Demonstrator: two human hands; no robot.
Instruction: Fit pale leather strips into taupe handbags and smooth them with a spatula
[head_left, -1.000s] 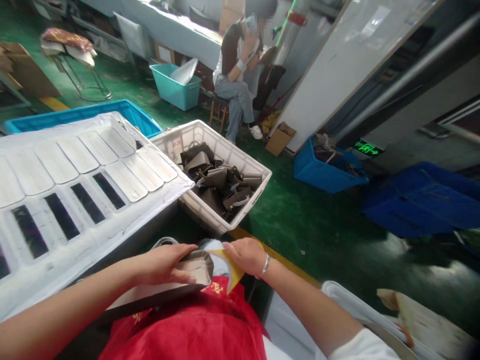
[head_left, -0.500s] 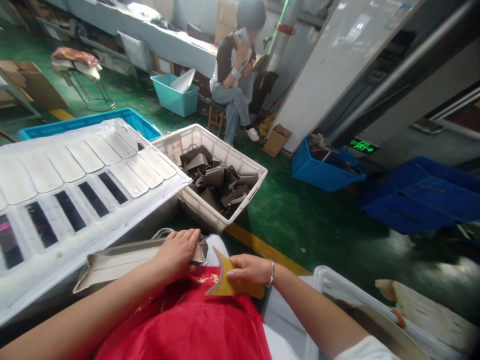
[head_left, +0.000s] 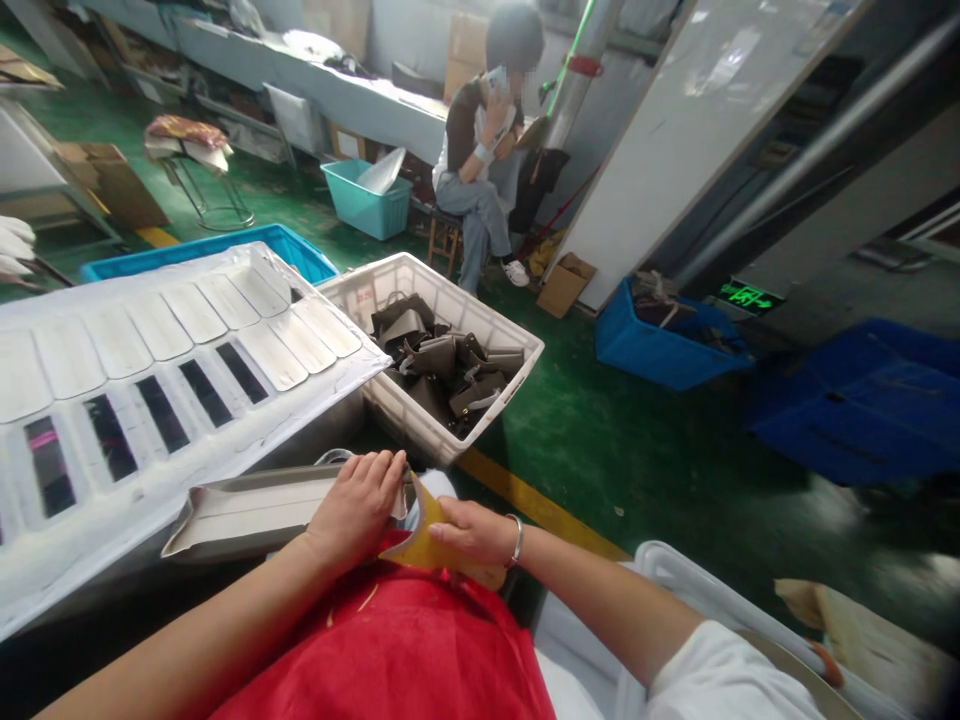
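Across my lap lies a long grey-brown bag piece (head_left: pixel 247 512) with a pale inner face, apparently an unfinished handbag. My left hand (head_left: pixel 360 500) grips its right end, with the fingers closed over the top edge. In my right hand (head_left: pixel 472 535) is a flat yellow plate (head_left: pixel 424 540) with a curved, notched edge, pinched between thumb and fingers. The plate's notched edge is close beside the bag's right end; whether they touch I cannot tell. A red apron (head_left: pixel 390 650) covers my lap below both hands.
To the left, a white-covered board (head_left: pixel 322 375) carries rows of white strips and several dark ones. A white crate (head_left: pixel 517 385) beyond holds dark brown bags. A white bin (head_left: pixel 652 560) stands at my right. Blue bins (head_left: pixel 667 350) and a seated person (head_left: pixel 480 150) are farther off.
My right hand has moved the yellow plate left and slightly up, closer to the bag's end. My left hand stays on the bag. The view has shifted a little.
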